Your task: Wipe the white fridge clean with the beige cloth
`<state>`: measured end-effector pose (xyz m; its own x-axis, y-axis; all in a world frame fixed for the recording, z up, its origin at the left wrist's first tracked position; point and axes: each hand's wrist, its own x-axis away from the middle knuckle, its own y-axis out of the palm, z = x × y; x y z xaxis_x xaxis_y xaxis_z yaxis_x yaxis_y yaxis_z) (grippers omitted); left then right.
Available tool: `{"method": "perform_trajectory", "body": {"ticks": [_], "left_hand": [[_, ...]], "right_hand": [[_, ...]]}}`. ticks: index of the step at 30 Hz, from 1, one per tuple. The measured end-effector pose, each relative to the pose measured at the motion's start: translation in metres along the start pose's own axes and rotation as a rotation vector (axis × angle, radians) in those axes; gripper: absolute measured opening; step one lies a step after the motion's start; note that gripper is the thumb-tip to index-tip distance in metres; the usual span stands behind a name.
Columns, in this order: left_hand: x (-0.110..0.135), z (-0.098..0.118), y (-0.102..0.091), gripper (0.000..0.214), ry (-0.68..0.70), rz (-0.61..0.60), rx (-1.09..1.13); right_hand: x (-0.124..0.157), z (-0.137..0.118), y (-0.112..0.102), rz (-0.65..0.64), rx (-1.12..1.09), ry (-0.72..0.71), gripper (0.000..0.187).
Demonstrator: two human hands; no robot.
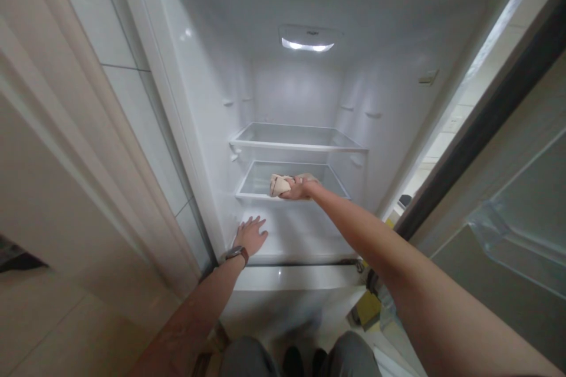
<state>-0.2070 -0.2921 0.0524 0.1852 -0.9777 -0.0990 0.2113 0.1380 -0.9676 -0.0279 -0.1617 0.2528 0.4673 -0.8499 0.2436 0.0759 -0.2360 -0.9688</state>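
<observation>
I look into an open white fridge (198, 100) with nothing stored in it. My right hand (297, 189) reaches in and presses a crumpled beige cloth (278, 184) onto the front of the lower glass shelf (260, 179), fingers closed on it. My left hand (251, 234), with a dark watch at the wrist, lies flat with fingers spread on the white bottom surface (305, 235) of the compartment, near the left wall. A second glass shelf (300, 136) sits above the one with the cloth.
The fridge light (308, 44) glows on the ceiling. The open door (508, 188) with a clear door bin (517, 235) stands at the right. Tiled wall (110, 41) borders the left. A yellow object (369, 308) lies on the floor under the door. My knees show at the bottom.
</observation>
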Motion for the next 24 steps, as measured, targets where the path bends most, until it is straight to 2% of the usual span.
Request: {"method": "perform_trajectory", "body": {"ticks": [6,13,19,24], "left_hand": [[0.0,0.0,0.0,0.058,-0.005,-0.004,-0.002],[-0.001,-0.002,0.004,0.057,0.004,0.022,-0.014],[0.001,-0.001,0.003,0.057,0.013,0.027,-0.019],[0.002,0.0,0.002,0.057,0.008,0.023,-0.009]], "right_hand": [[-0.004,-0.001,-0.003,-0.014,-0.007,-0.01,0.1],[-0.015,0.0,-0.001,0.019,-0.017,0.036,0.097],[-0.015,0.002,-0.006,0.03,-0.034,0.0,0.096],[-0.036,0.005,-0.003,0.041,0.007,-0.006,0.095]]}}
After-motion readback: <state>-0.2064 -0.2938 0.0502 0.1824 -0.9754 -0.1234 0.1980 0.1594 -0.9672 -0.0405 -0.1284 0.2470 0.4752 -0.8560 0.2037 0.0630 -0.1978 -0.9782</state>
